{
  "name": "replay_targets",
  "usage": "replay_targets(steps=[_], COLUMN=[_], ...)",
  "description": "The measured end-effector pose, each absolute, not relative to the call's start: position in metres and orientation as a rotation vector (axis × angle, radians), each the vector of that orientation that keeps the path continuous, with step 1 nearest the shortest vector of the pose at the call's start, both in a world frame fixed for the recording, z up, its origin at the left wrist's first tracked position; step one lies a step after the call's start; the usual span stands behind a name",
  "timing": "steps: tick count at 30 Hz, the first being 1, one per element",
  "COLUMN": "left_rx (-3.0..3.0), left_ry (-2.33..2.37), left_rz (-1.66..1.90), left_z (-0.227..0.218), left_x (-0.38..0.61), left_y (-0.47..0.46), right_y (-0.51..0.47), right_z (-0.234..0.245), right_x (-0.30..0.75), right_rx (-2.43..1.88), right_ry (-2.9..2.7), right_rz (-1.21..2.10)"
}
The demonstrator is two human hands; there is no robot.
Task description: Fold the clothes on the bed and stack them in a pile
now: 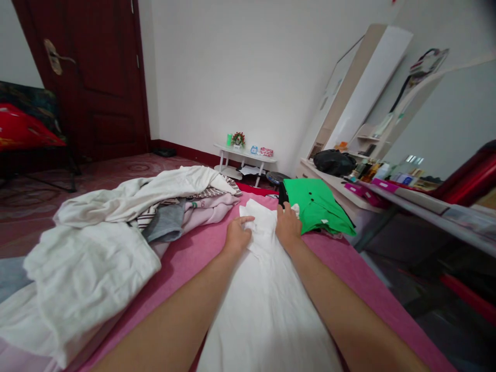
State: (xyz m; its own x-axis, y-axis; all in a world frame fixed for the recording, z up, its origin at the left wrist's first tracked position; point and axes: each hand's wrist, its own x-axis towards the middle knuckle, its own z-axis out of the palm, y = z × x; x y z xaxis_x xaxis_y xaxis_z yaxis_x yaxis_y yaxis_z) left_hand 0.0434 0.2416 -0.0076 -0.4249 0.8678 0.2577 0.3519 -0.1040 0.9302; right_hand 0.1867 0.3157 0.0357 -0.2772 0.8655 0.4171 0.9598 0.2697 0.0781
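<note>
Left hand (238, 235) pinching, right hand (287, 225) flat on a long white cotton garment (267, 299) half-folded on the pink bedsheet (186, 268), folded green shirt (315, 204) looks done, rumpled pale clothes heap (127, 206) left to go.

Setting: bedroom in a private home. Evidence: bed with pink cover (364, 279), heaped with loose laundry (116, 227) and a folded green garment (320, 204); dark red panelled door (104, 77) with lever handle; plain white walls; patterned red floor (116, 170); small white side table (244, 155) bearing a potted plant and clock; dressing worktop (337, 183) with bottles, boxes and a black bag; tall leaning mirror (349, 88).
</note>
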Motion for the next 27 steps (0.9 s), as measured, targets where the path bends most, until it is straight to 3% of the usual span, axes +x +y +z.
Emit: replay_targets(steps=[5,10,15,19,23,27], left_rx=[1.368,1.281,1.261,1.312,1.926,2.175], left_ry=[1.656,1.727,1.728,1.723,1.429,1.232], left_rz=[1.640,1.614,1.641,1.674,1.634,1.270], left_z=[-0.001,-0.001,-0.005,-0.003,0.009,0.023], left_x=[0.045,0.049,0.047,0.044,0.053,0.072], left_y=[0.241,0.240,0.243,0.242,0.223,0.199], right_y=[0.346,0.354,0.319,0.301,0.304,0.309], right_z=[0.048,0.065,0.033,0.003,0.002,0.008], right_x=[0.214,0.229,0.206,0.191,0.198,0.217], right_rx=[-1.760,-1.884,-1.518,-1.351,-1.205,-1.130], right_ry=[-2.209,-2.018,-2.200,-2.448,-1.979,-1.575], right_rz=[-0.266,-0.278,-0.227,0.095,0.634,0.758])
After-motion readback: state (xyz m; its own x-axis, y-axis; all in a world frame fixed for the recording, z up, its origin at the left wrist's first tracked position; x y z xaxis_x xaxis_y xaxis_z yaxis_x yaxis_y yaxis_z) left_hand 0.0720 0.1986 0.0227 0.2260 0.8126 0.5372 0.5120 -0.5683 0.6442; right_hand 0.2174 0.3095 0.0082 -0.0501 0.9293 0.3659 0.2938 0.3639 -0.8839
